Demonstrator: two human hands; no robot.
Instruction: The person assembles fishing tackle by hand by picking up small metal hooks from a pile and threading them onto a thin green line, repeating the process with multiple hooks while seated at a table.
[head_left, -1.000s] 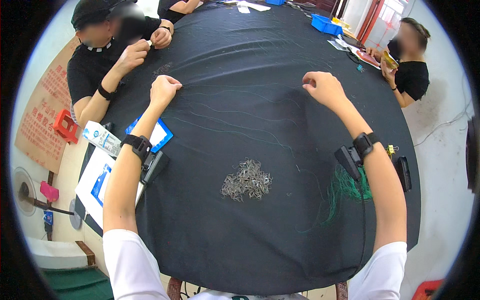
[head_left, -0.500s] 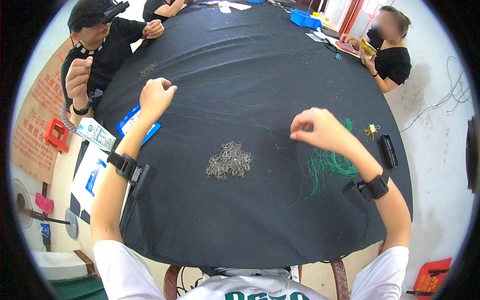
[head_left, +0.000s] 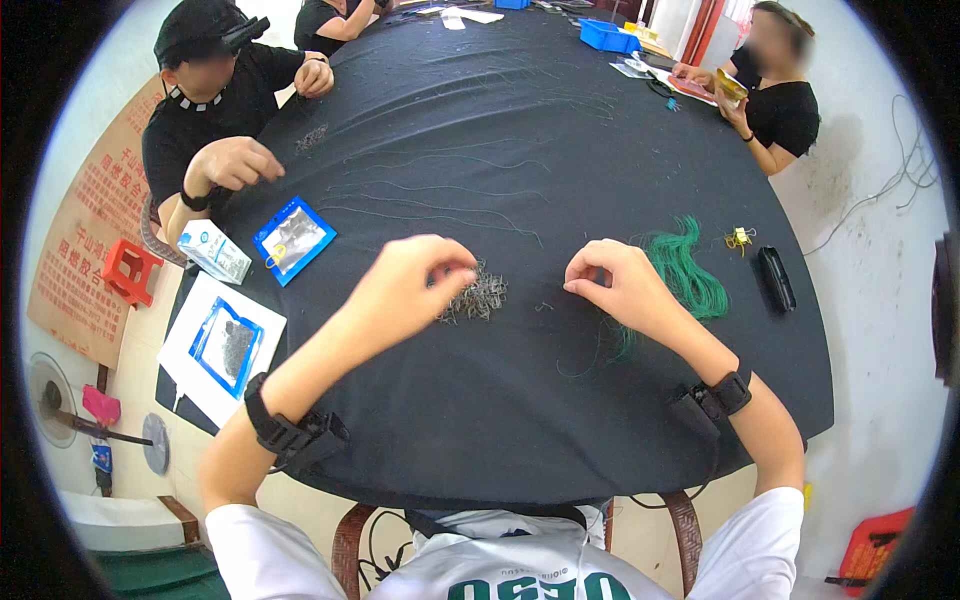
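My left hand (head_left: 412, 277) reaches over a pile of small grey metal fish hooks (head_left: 487, 296). Its thumb and fingertips come together at the pile's upper edge and hide part of it; whatever is between them is too small to make out. To the right, my right hand (head_left: 622, 283) is pinched, fingertips pointing left toward the pile, its hold also too fine to see. A single loose hook (head_left: 544, 306) lies between the two. Beside and partly behind my right hand spreads a bundle of green line (head_left: 697, 275), with loose strands trailing below the wrist.
Several thin strands (head_left: 430, 212) lie across the black tablecloth (head_left: 480, 420) beyond my hands. At left are blue-edged packets (head_left: 295, 240), white paper (head_left: 190, 355) and a carton (head_left: 213, 252). A yellow clip (head_left: 739, 238) and black case (head_left: 776, 279) sit at right. Co-workers sit around the table.
My left hand has come back from the far left to the hook pile. My right hand has shifted slightly left and nearer. The co-worker at left has lowered a hand toward the table.
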